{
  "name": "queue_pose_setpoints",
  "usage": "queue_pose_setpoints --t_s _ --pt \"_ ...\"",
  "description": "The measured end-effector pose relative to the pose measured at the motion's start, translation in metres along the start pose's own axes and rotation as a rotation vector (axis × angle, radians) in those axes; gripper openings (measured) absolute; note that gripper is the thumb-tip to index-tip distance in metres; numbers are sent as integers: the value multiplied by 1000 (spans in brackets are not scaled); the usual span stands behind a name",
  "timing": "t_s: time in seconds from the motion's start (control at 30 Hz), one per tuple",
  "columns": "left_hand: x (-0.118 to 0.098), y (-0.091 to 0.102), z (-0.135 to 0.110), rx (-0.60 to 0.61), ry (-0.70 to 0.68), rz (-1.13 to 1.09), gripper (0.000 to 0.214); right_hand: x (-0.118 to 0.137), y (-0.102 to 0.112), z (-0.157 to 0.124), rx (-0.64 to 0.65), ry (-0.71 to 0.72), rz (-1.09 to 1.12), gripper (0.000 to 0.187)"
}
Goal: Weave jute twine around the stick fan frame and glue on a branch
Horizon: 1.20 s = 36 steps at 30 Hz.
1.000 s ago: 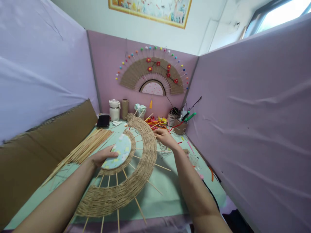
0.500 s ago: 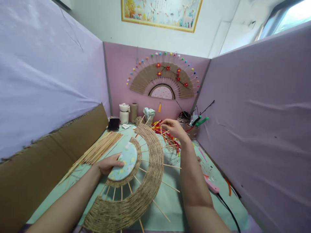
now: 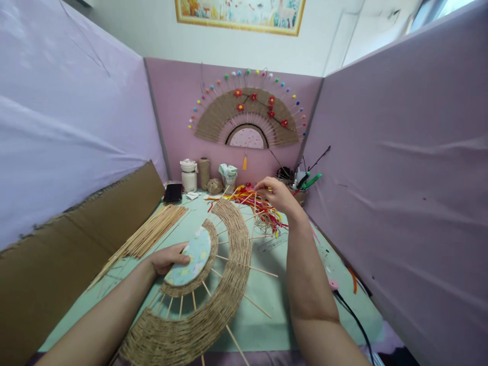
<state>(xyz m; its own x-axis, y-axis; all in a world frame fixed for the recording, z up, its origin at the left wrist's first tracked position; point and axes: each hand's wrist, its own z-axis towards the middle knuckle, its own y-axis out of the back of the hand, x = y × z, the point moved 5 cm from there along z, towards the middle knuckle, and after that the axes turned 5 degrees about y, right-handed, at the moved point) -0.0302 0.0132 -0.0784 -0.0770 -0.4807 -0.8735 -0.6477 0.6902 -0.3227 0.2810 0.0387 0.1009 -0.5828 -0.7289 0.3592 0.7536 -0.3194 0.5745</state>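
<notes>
A half-round fan of woven jute cord (image 3: 229,264) on thin wooden spokes lies flat on the green table (image 3: 263,310). Its middle is a pale blue flowered half-disc (image 3: 190,254). My left hand (image 3: 165,259) rests on the disc's left edge, fingers curled over it, pressing it down. My right hand (image 3: 276,195) is stretched out past the fan's far end. Its fingers are pinched together above a heap of red, orange and yellow strips (image 3: 259,203); what they pinch is too thin to name.
A bundle of wooden sticks (image 3: 148,234) lies left of the fan beside a cardboard sheet (image 3: 76,239). At the back stand a white jar (image 3: 188,175), a twine spool (image 3: 205,173) and tool cups (image 3: 295,185). A finished fan (image 3: 247,119) hangs on the pink wall. A black cable (image 3: 351,315) runs at the right.
My right hand has moved away from the fan's rim, up and back toward the coloured strips. My left hand has stayed on the flowered half-disc. The view has shifted a little.
</notes>
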Motion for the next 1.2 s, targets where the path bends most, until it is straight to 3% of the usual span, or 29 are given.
queue_pose_setpoints --t_s 0.2,0.4,0.6,0.73,0.97,1.2 --pt "3 -4 0 48 31 -11 57 4 0 2 2 -18 -91 6" --pt "-1 -11 -2 77 10 -37 51 -1 -9 1 25 -57 -16 7" --pt "0 -10 -3 110 -4 -38 51 -9 -44 -1 199 -186 344 10" --pt "2 -9 -3 112 6 -17 51 -12 -66 -1 265 -267 441 10" --pt "2 -8 -5 103 -7 -9 56 -27 -85 -2 248 -291 511 16" --pt "1 -13 -5 137 -1 -5 56 -27 -79 -1 177 -253 453 16"
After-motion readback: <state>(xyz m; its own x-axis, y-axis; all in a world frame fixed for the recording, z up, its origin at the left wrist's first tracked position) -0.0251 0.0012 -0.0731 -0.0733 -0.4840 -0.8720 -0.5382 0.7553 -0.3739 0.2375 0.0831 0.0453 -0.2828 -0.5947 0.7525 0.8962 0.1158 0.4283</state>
